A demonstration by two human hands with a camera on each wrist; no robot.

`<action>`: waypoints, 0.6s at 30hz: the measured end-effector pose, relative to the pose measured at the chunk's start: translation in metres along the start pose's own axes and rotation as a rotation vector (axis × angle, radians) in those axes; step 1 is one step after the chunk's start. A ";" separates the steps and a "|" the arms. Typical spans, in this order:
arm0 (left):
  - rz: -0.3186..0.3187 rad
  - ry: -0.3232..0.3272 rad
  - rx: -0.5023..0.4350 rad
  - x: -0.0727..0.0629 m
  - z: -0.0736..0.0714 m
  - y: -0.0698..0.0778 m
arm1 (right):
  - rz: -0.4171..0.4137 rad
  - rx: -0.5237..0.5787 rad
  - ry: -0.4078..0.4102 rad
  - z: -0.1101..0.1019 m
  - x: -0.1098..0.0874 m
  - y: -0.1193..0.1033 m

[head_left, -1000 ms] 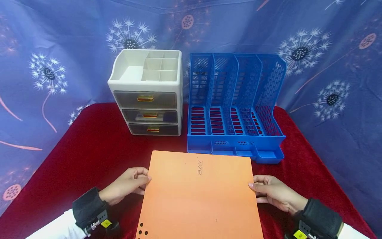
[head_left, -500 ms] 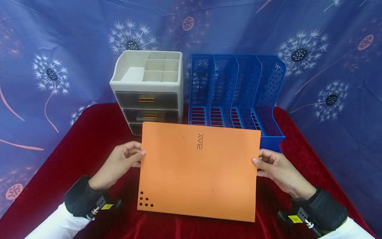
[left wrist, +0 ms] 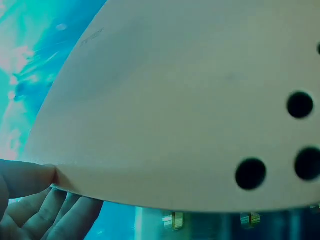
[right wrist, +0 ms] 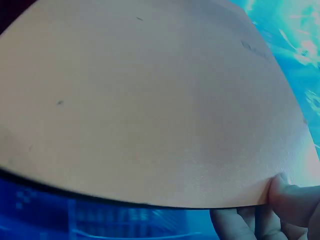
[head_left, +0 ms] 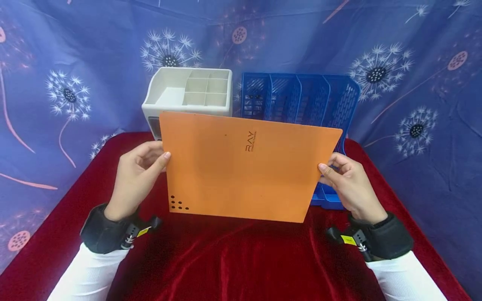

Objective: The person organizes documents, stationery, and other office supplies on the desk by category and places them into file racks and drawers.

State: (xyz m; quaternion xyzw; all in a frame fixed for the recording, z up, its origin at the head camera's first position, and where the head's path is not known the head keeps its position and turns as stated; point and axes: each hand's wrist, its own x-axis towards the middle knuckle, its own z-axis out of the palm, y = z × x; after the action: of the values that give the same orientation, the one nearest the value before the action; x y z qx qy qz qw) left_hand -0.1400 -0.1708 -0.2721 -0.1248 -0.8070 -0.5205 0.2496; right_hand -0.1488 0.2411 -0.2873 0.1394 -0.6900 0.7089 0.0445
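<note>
An orange folder-like sheet [head_left: 241, 175], printed "RAY" near its top edge and with several dark dots at its lower left corner, is held up above the table, its face toward me. My left hand [head_left: 137, 175] pinches its left edge, thumb in front and fingers behind. At the opposite edge my right hand [head_left: 348, 182] pinches it the same way. In the left wrist view the thumb [left wrist: 25, 179] presses the pale-looking sheet [left wrist: 150, 110] near its border. The right wrist view shows the right thumb [right wrist: 295, 200] on the sheet's [right wrist: 140, 115] face.
Behind the sheet stands a white desk organizer [head_left: 188, 106] with top compartments; its drawers are mostly covered. To its right is a blue file rack [head_left: 301, 98] with upright dividers, its lower part largely hidden. Dark red cloth [head_left: 226, 259] covers the table, and a blue dandelion-print curtain [head_left: 286, 37] hangs behind.
Both hands have raised the orange sheet from low over the table and tipped it more upright. It now hides the organizer's drawers and much of the blue rack.
</note>
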 end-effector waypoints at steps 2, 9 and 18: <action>0.018 0.052 -0.018 0.003 0.000 0.005 | -0.028 0.017 0.017 0.002 0.005 -0.004; 0.029 0.167 -0.100 0.009 -0.003 0.015 | -0.113 0.119 0.023 0.010 0.017 -0.010; 0.006 0.190 -0.141 0.011 -0.001 0.012 | -0.189 0.216 0.064 0.015 0.017 -0.008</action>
State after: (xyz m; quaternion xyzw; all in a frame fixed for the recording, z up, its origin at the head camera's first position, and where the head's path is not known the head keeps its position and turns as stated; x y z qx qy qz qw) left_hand -0.1432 -0.1674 -0.2566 -0.0946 -0.7408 -0.5846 0.3172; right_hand -0.1612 0.2242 -0.2750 0.1850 -0.5919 0.7756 0.1177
